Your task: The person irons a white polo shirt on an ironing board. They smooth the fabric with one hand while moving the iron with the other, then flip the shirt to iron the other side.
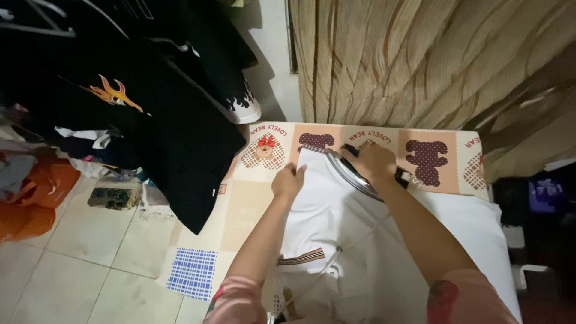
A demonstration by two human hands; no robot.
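A: Head view first. What is in the hands?

B: The right hand (373, 161), just above the middle of the frame, is wrapped around the handle of an iron (355, 174), fingers closed on it. The iron sits on a white shirt (336, 216) near its upper edge.

A: And the left hand (288, 182)?

B: It lies just left of the iron, fingers curled and pinching the shirt's edge down against the board (252, 204).

A: Where is the shirt?

B: Spread over the patterned board cover, running from the centre to the lower right of the frame. A thin cord (336, 255) trails across it toward the bottom.

A: How would these handle?

B: The shirt looks light, soft and limp; it would probably bunch unless held flat at an edge or hem. The iron looks rigid and fairly heavy, with a smooth metal sole, likely hot, so the handle is the only sensible grip.

A: Anything else?

B: Black clothes (156, 114) hang at the upper left, a curtain (420, 60) fills the upper right, and floor tiles (84, 264) show at the lower left.
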